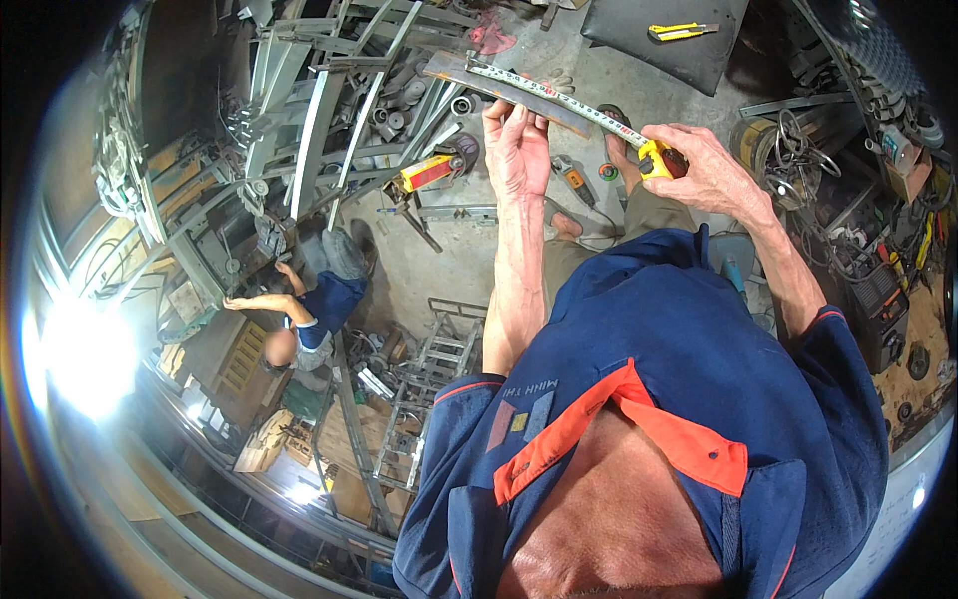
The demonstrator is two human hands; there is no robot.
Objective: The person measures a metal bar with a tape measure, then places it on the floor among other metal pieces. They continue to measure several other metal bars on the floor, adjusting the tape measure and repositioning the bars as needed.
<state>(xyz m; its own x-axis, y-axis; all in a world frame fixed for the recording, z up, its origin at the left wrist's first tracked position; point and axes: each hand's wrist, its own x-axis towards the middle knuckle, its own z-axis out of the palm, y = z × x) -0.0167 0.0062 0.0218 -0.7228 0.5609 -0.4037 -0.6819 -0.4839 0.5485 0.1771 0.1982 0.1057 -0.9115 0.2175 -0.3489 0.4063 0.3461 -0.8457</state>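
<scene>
My left hand (516,150) is closed on a flat, rust-marked metal bar (449,72), gripping it from below near its middle. In my right hand (704,172) sits a yellow and black tape measure (656,160), fingers wrapped round its case. The white tape blade (569,102) is drawn out and runs along the bar, its hooked end by the bar's far left part. Bar and blade slant down from upper left to right. Below them a grey and orange power tool (572,183) with a cord lies on the floor.
A yellow utility knife (684,32) rests on a black flat-topped seat (639,60). Metal profiles (317,130) and pipe pieces pile up at the left. A red and yellow box (427,174) stands nearby. Another person (324,299) works at the left, beyond a ladder (439,359). Cables and tools crowd the right.
</scene>
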